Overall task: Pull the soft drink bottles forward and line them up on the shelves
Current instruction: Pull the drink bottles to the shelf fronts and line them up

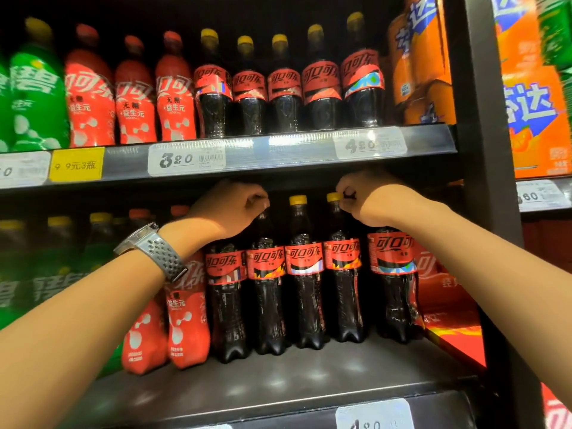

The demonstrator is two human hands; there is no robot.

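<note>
Head view, a shop drinks rack seen from the person's own eyes. Five dark cola bottles (pixel 305 264) with red labels stand in a row on the lower shelf (pixel 309 376), from centre toward 5 o'clock, set well back from its front edge. The left hand (pixel 230 209), at 9 o'clock of centre with a watch (pixel 154 249) on its wrist, curls its fingers over the top of the second bottle (pixel 266 274). The right hand (pixel 371 201), at 3 o'clock, curls over the top of the end bottle (pixel 391 258). Both caps sit inside the fists, so each hold looks like a clasp round cap and neck.

Pulled by the top alone, a tall bottle may tip forward or knock the neighbours beside it. The left forearm crosses the red bottles (pixel 185 320) at 7 o'clock and could drag them askew.

The first bottle's top is hidden behind the left wrist. The rows behind are lost in shadow. The green bottles (pixel 46 274) at 9 o'clock are blurred. A small dark thing at the right fingers cannot be identified. The price tag (pixel 374 416) at 6 o'clock is cut off.
</note>
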